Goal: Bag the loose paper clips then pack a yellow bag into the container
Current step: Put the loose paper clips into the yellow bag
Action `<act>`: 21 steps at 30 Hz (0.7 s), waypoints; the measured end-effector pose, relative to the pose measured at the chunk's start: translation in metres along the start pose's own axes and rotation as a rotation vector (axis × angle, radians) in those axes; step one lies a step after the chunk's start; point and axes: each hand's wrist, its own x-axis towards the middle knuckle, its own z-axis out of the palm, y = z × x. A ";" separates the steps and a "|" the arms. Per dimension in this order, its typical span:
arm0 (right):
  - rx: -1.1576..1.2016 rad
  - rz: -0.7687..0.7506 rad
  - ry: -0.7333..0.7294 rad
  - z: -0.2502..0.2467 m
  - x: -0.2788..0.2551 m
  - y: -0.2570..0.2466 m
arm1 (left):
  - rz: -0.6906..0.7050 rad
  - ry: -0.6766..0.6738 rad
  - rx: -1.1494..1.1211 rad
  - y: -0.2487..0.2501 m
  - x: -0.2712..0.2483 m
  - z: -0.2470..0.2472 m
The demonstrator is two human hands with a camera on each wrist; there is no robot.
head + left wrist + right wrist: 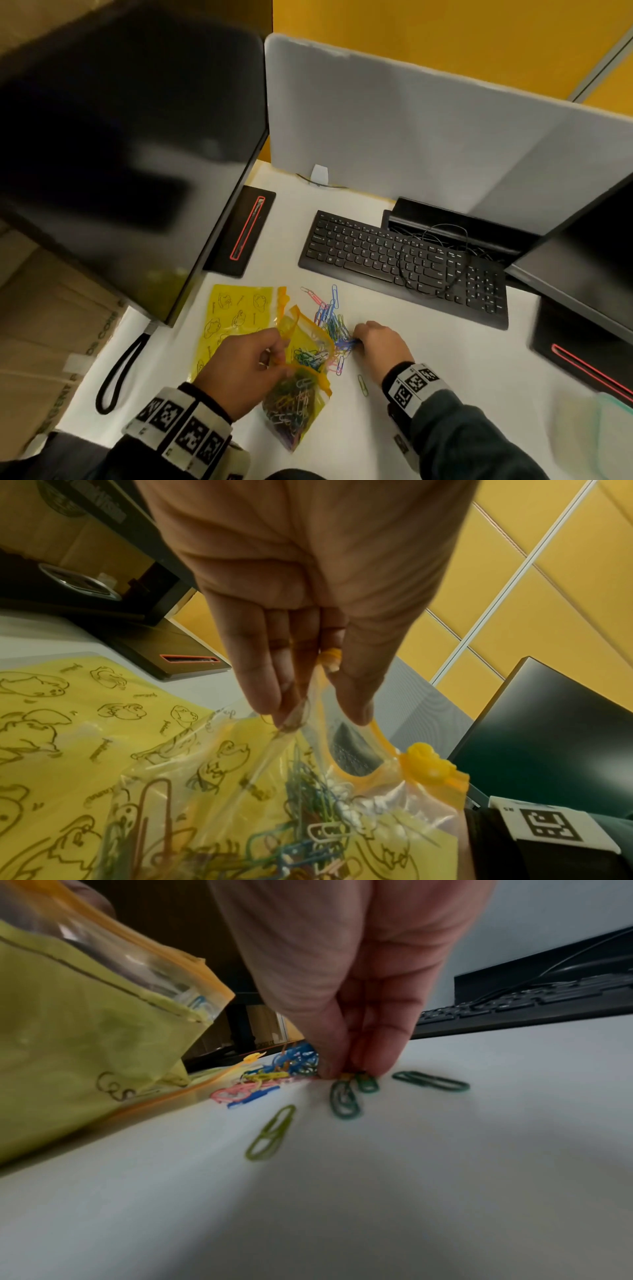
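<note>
At a white office desk (428,394) between two dark monitors, we hold the yellow bag (298,394) open, our left hand (239,373) pinching its rim, while our right hand (380,346) bunches its fingertips (342,1066) onto the loose paper clips (330,318) beside the mouth. Should that pinch slip, the half-filled bag could sag and spill. No container is clearly in view.

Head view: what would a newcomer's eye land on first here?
The yellow bag, stuffed with coloured paper clips, held open at its rim by the left hand at the desk's near edge. Right beside it, the right hand pinches at the loose paper clips scattered before the black keyboard.
</note>
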 end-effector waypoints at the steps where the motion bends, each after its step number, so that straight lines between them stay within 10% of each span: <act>1: -0.008 -0.002 0.005 0.001 0.000 0.001 | 0.002 0.001 0.002 0.000 0.000 0.000; 15: 0.291 -0.020 0.324 -0.063 -0.055 0.005 | -0.016 -0.044 0.000 0.009 -0.004 -0.002; 21: -0.046 -0.251 0.167 -0.073 -0.062 -0.046 | -0.006 -0.060 0.010 0.016 -0.005 0.001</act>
